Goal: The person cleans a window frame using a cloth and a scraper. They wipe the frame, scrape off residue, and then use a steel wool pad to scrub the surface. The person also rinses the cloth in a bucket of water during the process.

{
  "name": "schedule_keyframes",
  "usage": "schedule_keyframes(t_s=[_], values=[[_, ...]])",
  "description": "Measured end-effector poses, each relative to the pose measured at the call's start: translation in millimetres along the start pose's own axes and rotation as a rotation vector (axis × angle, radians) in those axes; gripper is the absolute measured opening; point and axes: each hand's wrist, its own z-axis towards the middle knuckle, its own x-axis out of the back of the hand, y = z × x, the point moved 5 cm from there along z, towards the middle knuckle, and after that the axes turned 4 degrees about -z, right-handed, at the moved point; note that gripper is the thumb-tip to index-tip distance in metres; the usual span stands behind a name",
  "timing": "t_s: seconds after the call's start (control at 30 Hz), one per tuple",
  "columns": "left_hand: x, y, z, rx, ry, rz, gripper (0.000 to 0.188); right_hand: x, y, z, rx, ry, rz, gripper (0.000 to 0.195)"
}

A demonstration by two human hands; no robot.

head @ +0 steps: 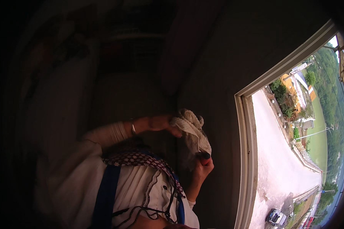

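My left hand (pixel 160 123), with a silver bracelet at the wrist, holds one end of a bunched pale terry cloth (pixel 190 126) near the middle of the view. The cloth hangs toward my right hand (pixel 203 170). That hand is closed around a small object with a dark rounded end (pixel 205 155); the rest of it is hidden by my fingers and the cloth, so its kind cannot be told. The cloth's lower edge touches this object. Deep shadow hides much of the left fingers.
A pale door or window frame (pixel 246 143) stands at the right, with a paved road (pixel 281 143), a parked vehicle (pixel 276 217), railings and greenery outside. Dim, unclear shapes fill the dark interior at the left and top. A flower-patterned apron with blue straps covers my chest.
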Motion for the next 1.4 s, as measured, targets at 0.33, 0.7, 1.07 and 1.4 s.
schedule_keyframes(t_s=[0.33,0.7,1.07,1.4], values=[[86,-52,-27,0.227,0.349,-0.410,0.050,-165,19,71,-0.240,-0.313,0.367,0.015],[444,-23,-128,-0.454,0.900,-0.286,0.048,-303,110,126,-0.388,-0.536,-0.168,0.019],[573,74,-153,-0.421,1.320,-0.261,0.061,-382,3,102,-0.567,-0.672,-0.412,0.019],[654,62,-184,-0.596,1.471,-0.260,0.058,-417,97,123,-0.538,-0.659,-0.559,0.019]])
